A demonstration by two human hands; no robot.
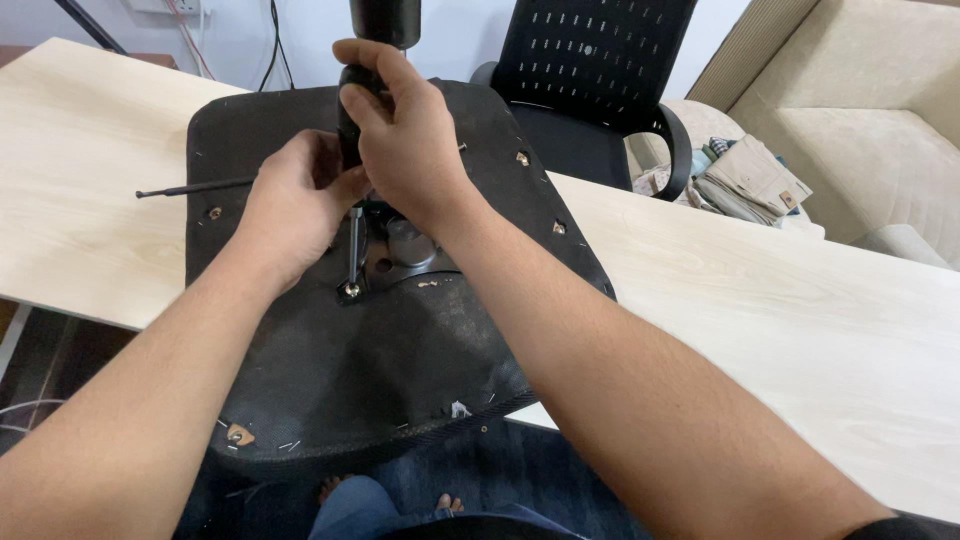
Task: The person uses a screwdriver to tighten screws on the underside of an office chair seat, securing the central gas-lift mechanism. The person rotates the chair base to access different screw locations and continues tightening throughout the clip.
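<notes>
both hands grip a black-handled steel screwdriver, right hand on the handle, left hand steadying the slippery shaft over a bulky, stiff upturned black chair seat.

An office or home room: pale desks, mesh office chair, beige sofa.

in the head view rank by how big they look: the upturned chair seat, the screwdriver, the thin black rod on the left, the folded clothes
1. upturned chair seat, by far
2. folded clothes
3. screwdriver and thin black rod: about alike, and both hands hide part of the screwdriver, so I leave them unranked.
</notes>
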